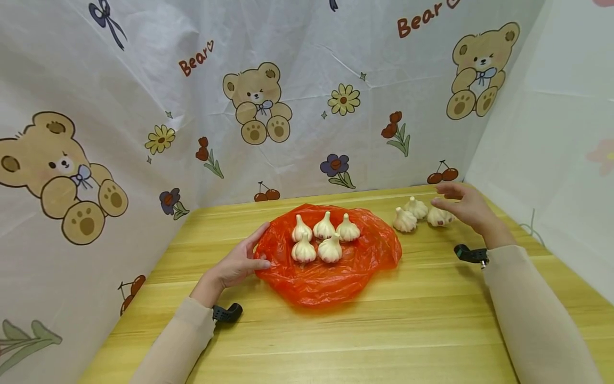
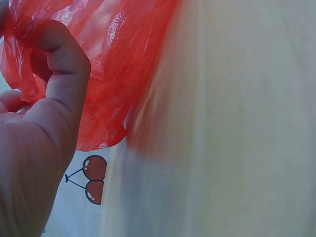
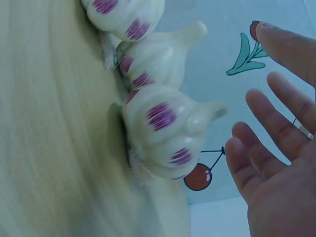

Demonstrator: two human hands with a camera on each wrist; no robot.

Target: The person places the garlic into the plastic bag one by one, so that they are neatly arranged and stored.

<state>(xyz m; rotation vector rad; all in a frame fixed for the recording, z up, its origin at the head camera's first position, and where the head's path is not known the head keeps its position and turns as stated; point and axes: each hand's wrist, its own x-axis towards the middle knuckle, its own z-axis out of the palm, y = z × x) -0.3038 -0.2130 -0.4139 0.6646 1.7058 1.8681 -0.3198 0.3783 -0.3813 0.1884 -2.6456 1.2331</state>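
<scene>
Garlic is split between two places: five bulbs (image 1: 304,250) stand stem-up on the film of the spread red bag (image 1: 326,290), and three loose bulbs (image 1: 405,220) sit on the table (image 1: 345,341) to the right, near its back edge. Left hand (image 1: 237,261) grips the bag's left edge, its thumb bent against the plastic in the left wrist view. Right hand (image 1: 462,205) holds nothing; its fingers are spread beside the loose bulbs, with a gap between the fingertips and the nearest bulb in the right wrist view. That bulb seems the easiest one to spoil, since the three are bunched close together: fingers coming in low or wide could nudge it into its neighbours and send one rolling toward the patterned cloth (image 1: 297,165) behind. Its rounded sides look likely to slip from a shallow pinch, so a hold on the narrow stem alone might let it swing or drop. At the bag, the trouble would probably come from the left hand: the film looks thin and slack, and a tug on that edge could drag the five bulbs along or tip them over. The rim lies low and crumpled, most of all on the right, so a bulb set down near there might roll back onto the wood, or catch a fold and pull it inward.
</scene>
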